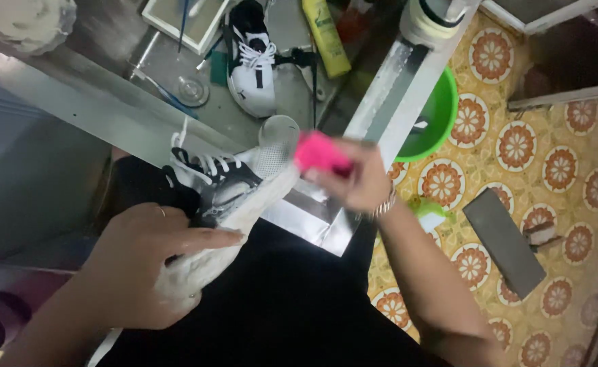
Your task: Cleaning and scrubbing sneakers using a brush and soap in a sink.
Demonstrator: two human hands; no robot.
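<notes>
My left hand (146, 261) grips a black and white sneaker (227, 187) by its heel and sole, toe pointing up and right over the sink's metal edge. The sole looks covered in white foam. My right hand (356, 173) holds a bright pink brush or sponge (319, 153) against the shoe's toe; it is blurred. A matching second sneaker (252, 58) lies in the steel sink (108, 41) further away.
A yellow bottle (326, 34) leans by the sink. A green basin (438, 119) sits on the patterned tile floor (550, 156) to the right, near a dark flat slab (506, 241). A foamy white lump (27, 20) lies top left.
</notes>
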